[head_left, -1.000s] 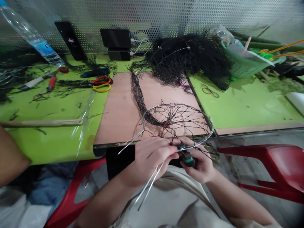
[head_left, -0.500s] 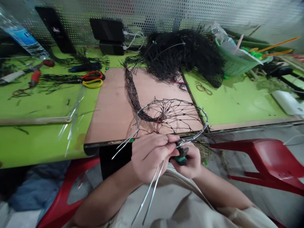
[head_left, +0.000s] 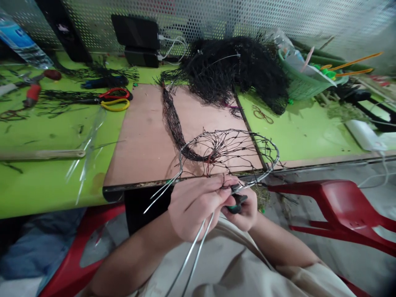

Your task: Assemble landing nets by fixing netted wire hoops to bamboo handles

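My left hand (head_left: 193, 206) is closed around a silvery wire hoop (head_left: 276, 159), its fingers pinched near the front of the ring. Two straight wire ends come out below that hand toward my lap, and two more stick out at the left. Black netting (head_left: 236, 144) is strung across the hoop, gathered with reddish thread, and trails back as a bunched tail (head_left: 171, 113). My right hand (head_left: 249, 214) grips pliers (head_left: 236, 205) with black and green handles, jaws up against the wire beside my left fingers. The exact bite of the jaws is hidden.
A heap of black netting (head_left: 235, 70) lies at the back beside a green basket (head_left: 297, 82). Scissors (head_left: 114, 100), a wooden stick (head_left: 43, 154) and a bottle (head_left: 23, 41) are on the left. A red stool (head_left: 343, 202) stands at right, below the table edge.
The view has shifted slightly, so the items on the table sit further left. The hoop has moved a little to the right. Both hands keep their holds; the pliers' handles have turned slightly.
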Demonstrator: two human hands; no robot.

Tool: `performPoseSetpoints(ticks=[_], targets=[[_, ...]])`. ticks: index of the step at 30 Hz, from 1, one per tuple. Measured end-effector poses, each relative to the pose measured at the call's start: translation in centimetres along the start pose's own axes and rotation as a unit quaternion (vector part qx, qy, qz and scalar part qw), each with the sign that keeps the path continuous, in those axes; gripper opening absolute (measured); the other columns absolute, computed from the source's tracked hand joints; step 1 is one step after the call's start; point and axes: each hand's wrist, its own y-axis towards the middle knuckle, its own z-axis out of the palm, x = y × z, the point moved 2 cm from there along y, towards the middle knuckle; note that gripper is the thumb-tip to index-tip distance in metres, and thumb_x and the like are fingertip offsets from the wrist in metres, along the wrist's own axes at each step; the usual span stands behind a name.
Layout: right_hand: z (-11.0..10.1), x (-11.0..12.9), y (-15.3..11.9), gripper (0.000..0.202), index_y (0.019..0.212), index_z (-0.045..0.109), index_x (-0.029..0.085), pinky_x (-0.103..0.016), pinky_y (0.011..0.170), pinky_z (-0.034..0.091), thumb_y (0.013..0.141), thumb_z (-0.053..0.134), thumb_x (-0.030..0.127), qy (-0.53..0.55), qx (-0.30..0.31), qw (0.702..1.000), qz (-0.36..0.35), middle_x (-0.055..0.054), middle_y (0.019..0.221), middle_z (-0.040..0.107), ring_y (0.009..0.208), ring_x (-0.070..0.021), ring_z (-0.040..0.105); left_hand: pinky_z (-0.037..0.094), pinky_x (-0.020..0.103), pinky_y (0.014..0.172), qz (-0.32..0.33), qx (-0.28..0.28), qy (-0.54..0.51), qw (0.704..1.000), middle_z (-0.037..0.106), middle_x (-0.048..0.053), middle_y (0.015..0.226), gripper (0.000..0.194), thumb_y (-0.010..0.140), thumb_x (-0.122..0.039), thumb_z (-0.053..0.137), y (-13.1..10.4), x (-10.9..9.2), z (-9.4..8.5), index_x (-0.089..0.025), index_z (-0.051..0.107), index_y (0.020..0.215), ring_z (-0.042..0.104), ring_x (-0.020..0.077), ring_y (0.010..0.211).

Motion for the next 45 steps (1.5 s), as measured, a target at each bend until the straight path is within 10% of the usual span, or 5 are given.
performPoseSetpoints(ticks=[11, 25, 45], targets=[[0.0, 0.4, -0.1, 0.007, 0.079, 0.064, 0.025, -0.039, 0.071, 0.059, 0.079, 0.069, 0.029, 0.043, -0.019, 0.999, 0.014, -0.005, 0.074, 0.069, 0.076, -0.0244, 0.07, 0.068, 0.026, 0.078, -0.018, -0.012, 0.011, 1.0, 0.08, 0.01, 0.103, 0.013, 0.087, -0.006, 0.064, -0.7, -0.1, 0.1, -0.013, 0.067, 0.098, 0.078, 0.0186, 0.088], [-0.8, -0.6, -0.2, 0.042, 0.118, 0.066, 0.025, -0.041, 0.079, 0.059, 0.076, 0.065, 0.027, -0.006, 0.034, 0.999, -0.03, -0.009, 0.094, 0.071, 0.089, -0.0273, 0.071, 0.065, 0.022, 0.087, -0.018, 0.007, 0.0, 1.0, 0.079, 0.013, 0.101, 0.01, 0.091, -0.009, 0.064, -0.6, -0.4, -0.1, -0.009, 0.067, 0.1, 0.077, 0.0162, 0.095], [-1.2, 1.3, 0.4, 0.005, 0.079, 0.063, 0.022, -0.03, 0.067, 0.052, 0.076, 0.067, 0.021, 0.042, 0.012, 0.999, -0.027, -0.001, 0.07, 0.063, 0.065, -0.0158, 0.06, 0.063, 0.021, 0.089, 0.029, 0.033, 0.015, 0.999, 0.077, 0.016, 0.108, 0.008, 0.093, -0.009, 0.059, -0.7, -0.1, -0.4, -0.007, 0.066, 0.095, 0.075, 0.0152, 0.099]])
